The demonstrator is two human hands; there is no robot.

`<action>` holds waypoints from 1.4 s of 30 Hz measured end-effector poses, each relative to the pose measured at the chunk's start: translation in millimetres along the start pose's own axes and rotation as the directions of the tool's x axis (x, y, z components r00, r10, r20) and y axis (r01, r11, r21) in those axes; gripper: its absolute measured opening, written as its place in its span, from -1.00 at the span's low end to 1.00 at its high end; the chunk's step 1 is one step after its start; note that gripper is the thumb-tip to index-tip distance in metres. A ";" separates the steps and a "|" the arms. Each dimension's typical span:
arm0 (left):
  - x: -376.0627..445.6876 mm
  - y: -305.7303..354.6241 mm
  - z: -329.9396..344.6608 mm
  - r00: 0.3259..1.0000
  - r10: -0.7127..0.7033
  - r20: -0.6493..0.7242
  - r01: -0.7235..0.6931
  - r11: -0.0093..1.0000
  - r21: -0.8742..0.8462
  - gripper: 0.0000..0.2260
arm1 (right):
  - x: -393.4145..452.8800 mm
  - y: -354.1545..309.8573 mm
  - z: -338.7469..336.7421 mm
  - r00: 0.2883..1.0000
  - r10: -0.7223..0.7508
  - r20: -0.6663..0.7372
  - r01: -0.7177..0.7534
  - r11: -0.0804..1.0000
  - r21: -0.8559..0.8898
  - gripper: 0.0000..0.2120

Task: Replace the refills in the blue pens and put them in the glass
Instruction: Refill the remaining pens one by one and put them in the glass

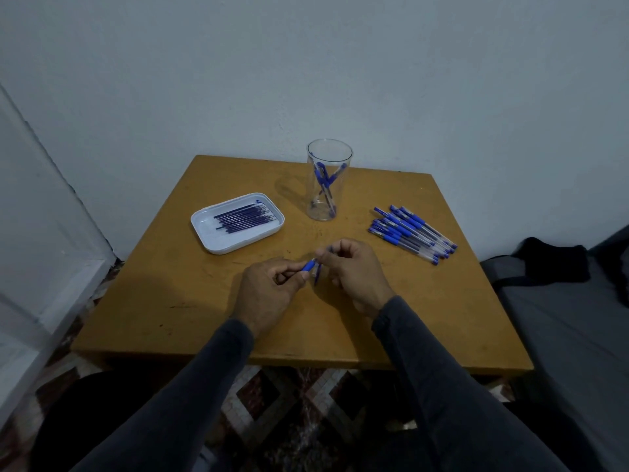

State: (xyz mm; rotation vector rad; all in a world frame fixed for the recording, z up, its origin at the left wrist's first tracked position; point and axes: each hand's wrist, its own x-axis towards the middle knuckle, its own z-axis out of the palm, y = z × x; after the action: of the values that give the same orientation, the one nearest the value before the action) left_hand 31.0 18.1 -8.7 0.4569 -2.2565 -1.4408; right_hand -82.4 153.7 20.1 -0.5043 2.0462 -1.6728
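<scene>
Pen pinched between both hands, grip seemingly fingertip-tight

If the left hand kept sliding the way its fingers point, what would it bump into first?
Probably the right hand. The left hand points rightward along the blue pen that both hands hold, and the right hand's fingertips sit just past the pen's blue grip. Depth is hard to judge from one view.

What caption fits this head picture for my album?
Both hands, left and right, hold a blue pen between the refill tray, glass and pen pile.
</scene>
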 end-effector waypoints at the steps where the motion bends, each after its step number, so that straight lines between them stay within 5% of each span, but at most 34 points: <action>1: 0.0 -0.3 0.1 1.000 0.001 -0.001 -0.001 1.000 0.009 -0.81 | 0.2 0.5 -1.3 1.000 0.000 0.031 -0.001 0.999 0.037 -0.91; 3: 0.0 0.1 0.0 1.000 0.003 -0.008 -0.003 1.000 0.014 -0.81 | -0.9 -0.2 -1.9 0.996 0.033 0.078 -0.041 0.994 0.102 -0.72; 11: -0.2 0.8 -0.1 1.000 0.004 -0.003 -0.004 1.000 0.015 -0.80 | -1.9 0.0 -0.2 1.000 0.015 0.023 -0.014 1.000 -0.021 -0.92; 13: 0.1 1.0 0.4 1.000 -0.003 -0.007 0.003 1.000 0.014 -0.80 | -1.5 -0.5 -1.3 0.997 0.031 0.069 -0.036 0.997 0.074 -0.72; 16: -0.1 1.7 0.1 1.000 0.001 -0.010 -0.001 1.000 0.020 -0.81 | -1.6 -2.7 1.7 1.000 0.023 0.018 -0.023 1.000 0.007 -0.89; 25: -0.9 1.3 -0.5 1.000 -0.015 -0.017 0.014 1.000 -0.026 -0.82 | 1.2 -2.9 0.5 0.993 -0.062 -0.096 0.058 0.998 -0.039 -0.88; 28: -0.6 1.7 0.0 0.999 -0.025 -0.031 0.024 0.999 -0.039 -0.82 | 4.2 -4.5 -0.8 0.974 -0.108 -0.198 0.045 0.953 -0.298 -0.90; 33: -0.3 3.5 0.1 0.999 -0.030 -0.020 0.029 0.999 -0.014 -0.80 | 7.0 -3.2 4.7 0.995 -0.050 -0.092 -0.025 0.736 -0.677 -0.85; 36: -0.8 4.1 0.3 0.999 -0.032 -0.020 0.032 0.999 -0.009 -0.80 | 4.6 0.0 9.7 0.996 -0.049 -0.069 -0.020 0.649 -0.761 -0.83; 42: -0.5 1.7 0.2 1.000 -0.012 0.003 0.012 1.000 0.021 -0.81 | 0.5 8.3 11.6 0.993 -0.093 -0.065 0.011 0.652 -0.759 -0.82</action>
State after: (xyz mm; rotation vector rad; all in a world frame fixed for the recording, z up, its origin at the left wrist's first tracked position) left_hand 31.3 19.2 -7.3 0.4762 -2.2773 -1.4258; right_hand -76.4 145.7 10.0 -0.7523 2.7955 -0.7708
